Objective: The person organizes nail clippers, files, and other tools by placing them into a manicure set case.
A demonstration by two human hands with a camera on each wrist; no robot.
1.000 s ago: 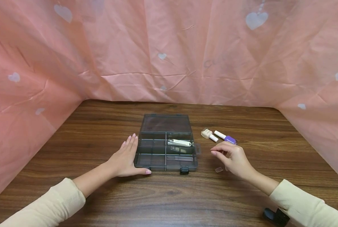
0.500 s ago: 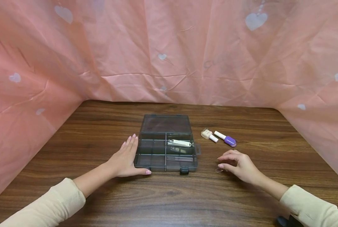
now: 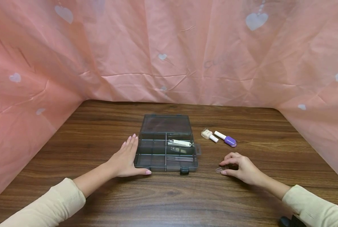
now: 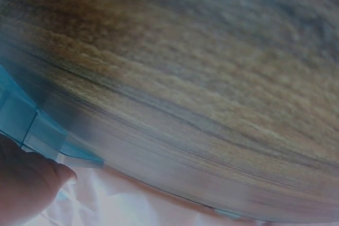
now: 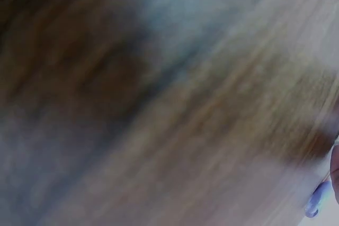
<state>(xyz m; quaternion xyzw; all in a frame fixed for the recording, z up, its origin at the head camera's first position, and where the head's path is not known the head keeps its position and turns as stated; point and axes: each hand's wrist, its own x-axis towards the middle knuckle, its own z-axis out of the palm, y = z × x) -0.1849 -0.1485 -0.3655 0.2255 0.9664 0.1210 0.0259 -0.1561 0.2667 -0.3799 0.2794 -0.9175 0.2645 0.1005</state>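
Note:
A dark translucent compartment box (image 3: 151,160) lies with its lid (image 3: 166,123) raised at the back. My left hand (image 3: 124,159) rests against its left side, fingers straight, thumb along the front edge. In the left wrist view, the left hand (image 4: 26,186) touches the bluish-looking box wall (image 4: 45,133). Nail clippers (image 3: 179,143), a small dark flat item (image 3: 178,150) and a slim translucent strip (image 3: 180,159) lie in the right compartments. To the right of the box, my right hand (image 3: 242,168) pinches a small clear plastic piece (image 3: 218,170) low at the table, between thumb and fingers.
Behind the right hand lie a beige nail polish bottle (image 3: 206,133) and a purple one (image 3: 230,141), both white-capped. The purple bottle (image 5: 318,199) shows at the right wrist view's corner. A pink curtain (image 3: 169,63) encloses the wooden table (image 3: 106,198).
My right hand has drawn back to the right and lowered, its thumb and fingers coming around the clear piece, which now looks tilted. The left hand and the box stay put.

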